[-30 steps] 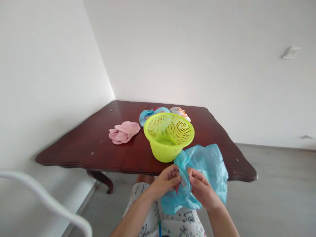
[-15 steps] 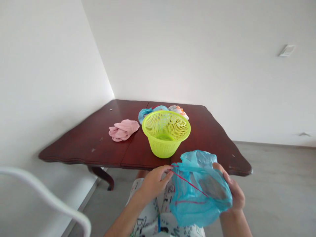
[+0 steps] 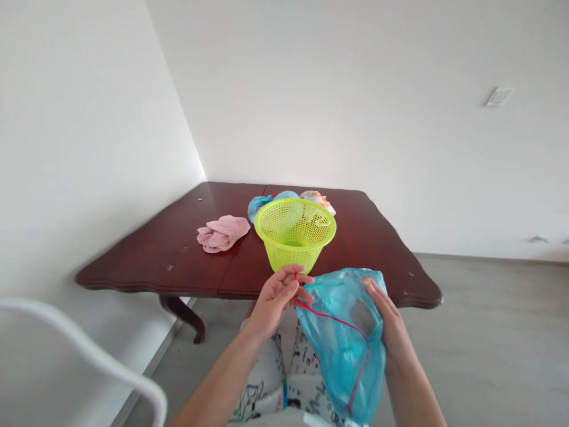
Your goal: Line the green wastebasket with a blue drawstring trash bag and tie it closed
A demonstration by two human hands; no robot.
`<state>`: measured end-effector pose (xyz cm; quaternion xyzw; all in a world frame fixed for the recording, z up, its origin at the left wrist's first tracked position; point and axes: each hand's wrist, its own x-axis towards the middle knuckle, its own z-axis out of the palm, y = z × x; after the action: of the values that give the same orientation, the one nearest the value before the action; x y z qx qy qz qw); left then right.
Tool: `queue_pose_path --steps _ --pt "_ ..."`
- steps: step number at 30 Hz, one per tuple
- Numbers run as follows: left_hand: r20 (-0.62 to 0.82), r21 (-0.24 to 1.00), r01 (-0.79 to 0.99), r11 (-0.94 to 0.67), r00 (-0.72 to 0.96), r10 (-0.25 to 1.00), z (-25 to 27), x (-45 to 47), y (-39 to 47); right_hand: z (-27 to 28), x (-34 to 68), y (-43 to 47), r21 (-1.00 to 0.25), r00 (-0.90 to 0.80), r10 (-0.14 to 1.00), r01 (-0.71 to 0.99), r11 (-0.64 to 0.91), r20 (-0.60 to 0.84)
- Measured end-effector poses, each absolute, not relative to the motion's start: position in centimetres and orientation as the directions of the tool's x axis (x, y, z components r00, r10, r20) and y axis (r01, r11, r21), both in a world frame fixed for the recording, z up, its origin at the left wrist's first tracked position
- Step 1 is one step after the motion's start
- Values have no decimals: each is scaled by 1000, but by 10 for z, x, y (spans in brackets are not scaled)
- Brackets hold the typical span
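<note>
A thin blue plastic bag (image 3: 342, 344) with a red drawstring (image 3: 335, 319) hangs between my hands, above my lap and in front of the table edge. The fingers of my left hand (image 3: 278, 299) are closed on the red drawstring near the bag's mouth. My right hand (image 3: 389, 314) grips the bag's right side, thumb and fingers around the film. Just beyond my left hand stands a yellow-green perforated plastic basket (image 3: 296, 240), upright with nothing seen inside it.
On the dark red wooden table (image 3: 151, 255), a folded pink cloth (image 3: 223, 233) lies left of the basket. Behind the basket are a crumpled blue bag (image 3: 258, 207) and a white-and-orange crumpled bag (image 3: 320, 201). A white curved tube (image 3: 89, 350) crosses the lower left.
My left hand has risen slightly, drawing the red drawstring up. My right hand has shifted left and up along the bag, which now hangs narrower and longer.
</note>
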<state>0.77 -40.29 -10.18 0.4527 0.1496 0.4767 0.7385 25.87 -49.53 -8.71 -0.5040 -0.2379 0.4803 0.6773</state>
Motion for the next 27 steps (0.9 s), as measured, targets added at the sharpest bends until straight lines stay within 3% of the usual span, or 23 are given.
queue_pose_path --steps 2,4,7,9,12,14,17,20,22,27 --pt "287 834 -543 95 576 765 -69 8 -396 -87 253 -498 -944 385 902 -322 -69 -197" --pt "361 869 -494 12 652 667 -35 12 -390 -83 246 -502 -959 238 952 -250 -133 -194" --pt "437 899 -361 -248 692 575 11 21 -384 -70 235 -505 -990 -18 997 -122 -74 -72" --pt "483 856 -251 -452 701 525 31 27 -384 -61 227 -503 -1000 -115 993 -20 -10 -7" --pt "525 740 -112 -663 713 465 42 33 -383 -51 217 -500 -996 -88 993 38 80 76" --pt "546 687 -36 -726 685 482 34 34 -381 -49 215 -501 -988 -16 989 -44 146 147" --pt "538 688 97 -719 596 596 3 31 -381 -51 220 -510 -947 66 988 -283 154 141" --pt "392 767 165 -620 644 657 -40 26 -389 -52 231 -523 -883 144 986 -448 142 86" --pt "285 819 178 -546 699 656 -69 23 -399 -48 236 -533 -862 142 985 -483 153 96" --pt "178 850 273 -451 657 733 -115 19 -412 -26 249 -561 -850 90 980 -489 196 175"
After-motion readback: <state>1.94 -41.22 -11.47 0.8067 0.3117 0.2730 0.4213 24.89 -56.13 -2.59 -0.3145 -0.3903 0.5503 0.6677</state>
